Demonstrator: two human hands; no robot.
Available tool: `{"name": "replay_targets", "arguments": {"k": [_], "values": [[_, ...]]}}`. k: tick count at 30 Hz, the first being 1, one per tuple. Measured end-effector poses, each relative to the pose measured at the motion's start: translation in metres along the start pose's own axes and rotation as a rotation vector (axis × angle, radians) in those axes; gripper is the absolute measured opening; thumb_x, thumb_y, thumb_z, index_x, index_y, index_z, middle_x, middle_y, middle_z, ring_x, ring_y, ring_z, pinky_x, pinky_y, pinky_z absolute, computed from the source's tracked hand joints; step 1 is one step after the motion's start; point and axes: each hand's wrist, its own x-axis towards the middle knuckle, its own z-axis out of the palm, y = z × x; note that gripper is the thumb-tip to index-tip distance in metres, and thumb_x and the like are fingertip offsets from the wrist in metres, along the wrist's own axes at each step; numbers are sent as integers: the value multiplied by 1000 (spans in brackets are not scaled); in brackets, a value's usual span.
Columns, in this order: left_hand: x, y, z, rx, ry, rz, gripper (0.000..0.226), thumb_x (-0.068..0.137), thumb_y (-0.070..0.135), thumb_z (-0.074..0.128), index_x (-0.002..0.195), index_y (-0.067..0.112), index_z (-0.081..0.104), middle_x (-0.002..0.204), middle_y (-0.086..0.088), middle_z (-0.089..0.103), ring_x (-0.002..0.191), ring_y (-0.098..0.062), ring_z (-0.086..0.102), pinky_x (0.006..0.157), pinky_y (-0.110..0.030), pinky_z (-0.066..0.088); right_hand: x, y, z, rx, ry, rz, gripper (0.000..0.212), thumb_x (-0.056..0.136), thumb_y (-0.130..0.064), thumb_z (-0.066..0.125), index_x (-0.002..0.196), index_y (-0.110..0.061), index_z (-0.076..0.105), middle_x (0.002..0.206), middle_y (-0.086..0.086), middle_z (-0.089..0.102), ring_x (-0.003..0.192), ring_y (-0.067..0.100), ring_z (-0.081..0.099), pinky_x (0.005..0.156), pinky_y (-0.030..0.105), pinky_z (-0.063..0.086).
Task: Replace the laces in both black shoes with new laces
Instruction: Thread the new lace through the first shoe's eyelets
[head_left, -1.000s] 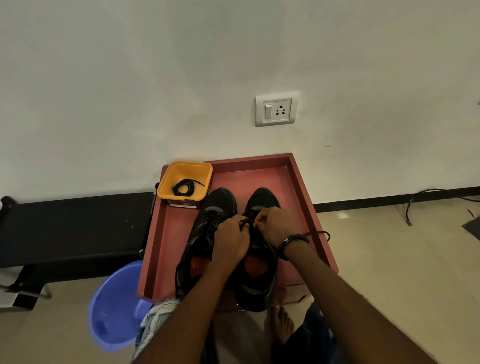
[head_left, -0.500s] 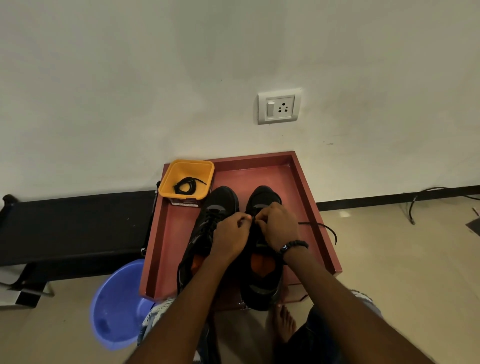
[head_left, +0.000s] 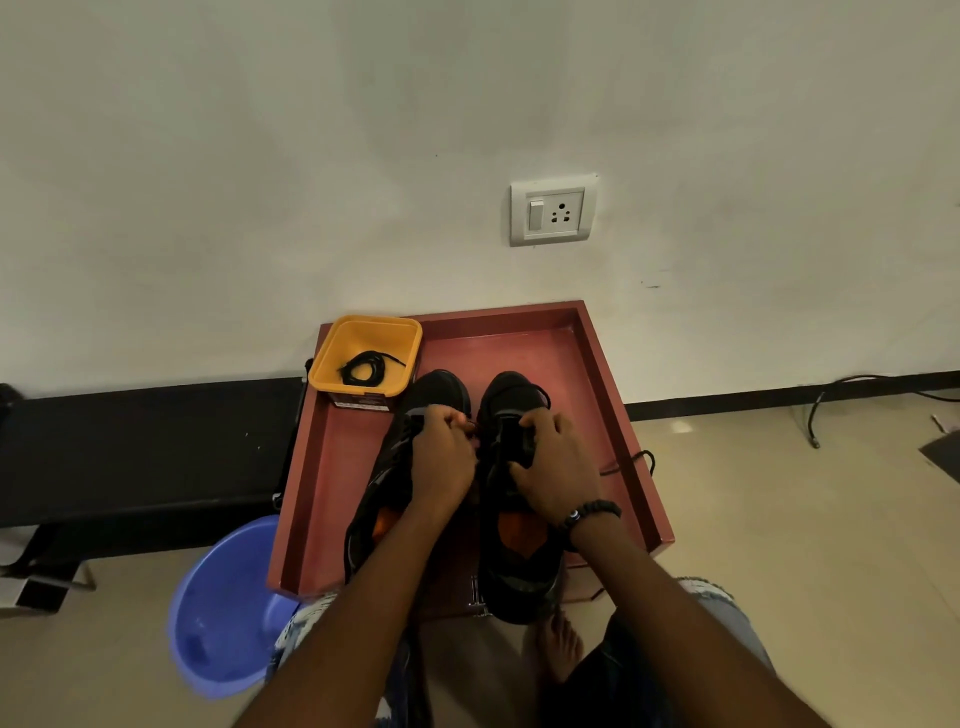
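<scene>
two black shoes, left shoe (head_left: 387, 488) and right shoe (head_left: 519, 545), side by side on red tray (head_left: 337, 467). left hand (head_left: 441, 462) pinches lace at the gap between them; right hand (head_left: 556, 467) curled round right shoe's tongue. coiled lace (head_left: 366, 366) unused in yellow tub (head_left: 332, 358). judged: mid-task, lacing unfinished.

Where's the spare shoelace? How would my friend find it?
Find the red tray against the wall. In its far left corner sits a yellow tub. The coiled black lace lies inside it, the only lace not on a shoe.
</scene>
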Motion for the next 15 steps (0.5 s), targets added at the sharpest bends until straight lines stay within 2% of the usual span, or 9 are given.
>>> {"name": "replay_targets", "arguments": {"k": [2, 4, 6, 8, 10, 13, 15], "values": [[-2, 7, -1, -273, 34, -88, 14, 106, 14, 35, 104, 21, 47, 103, -7, 69, 90, -15, 70, 78, -33, 58, -3, 1, 1, -16, 59, 32, 51, 83, -22, 74, 125, -23, 45, 124, 2, 46, 106, 18, 51, 93, 35, 52], [-4, 17, -9, -536, 45, -146, 14, 107, 13, 32, 110, 12, 46, 92, -8, 70, 88, -21, 72, 82, -35, 57, -4, 1, 2, -43, 79, 59, 51, 84, -24, 72, 126, -23, 44, 121, 1, 47, 107, 19, 52, 96, 37, 50], [-8, 23, -19, -597, 40, -151, 14, 106, 11, 33, 110, 7, 47, 79, -7, 61, 77, -22, 67, 79, -35, 56, -4, 3, 2, 5, 65, 102, 50, 85, -25, 72, 125, -22, 43, 119, 1, 49, 105, 19, 53, 93, 35, 51], [-16, 18, -25, -399, 6, -133, 15, 105, 11, 35, 104, 11, 50, 78, -5, 53, 72, -18, 58, 79, -40, 56, -4, 4, 1, 71, 44, 137, 46, 86, -24, 71, 123, -21, 43, 118, 3, 50, 101, 18, 54, 87, 31, 53], [-27, 9, -26, -132, -72, -118, 17, 104, 15, 36, 100, 17, 52, 80, -4, 55, 74, -18, 56, 82, -46, 55, -3, 4, -1, 98, 42, 147, 41, 87, -23, 69, 118, -20, 42, 115, 3, 51, 96, 17, 54, 81, 28, 52], [-33, 4, -20, 171, -196, -43, 16, 105, 17, 36, 102, 19, 52, 92, -7, 61, 75, -15, 58, 66, -31, 49, -2, 4, -1, 110, 40, 147, 37, 87, -21, 68, 113, -21, 42, 113, 4, 51, 94, 19, 54, 79, 30, 52], [-30, 10, -14, 342, -294, -12, 17, 104, 16, 38, 111, 14, 53, 103, -8, 61, 80, -15, 58, 60, -24, 44, -1, 4, -2, 117, 34, 154, 35, 87, -21, 68, 109, -22, 42, 111, 3, 52, 94, 20, 54, 78, 32, 52]]}}
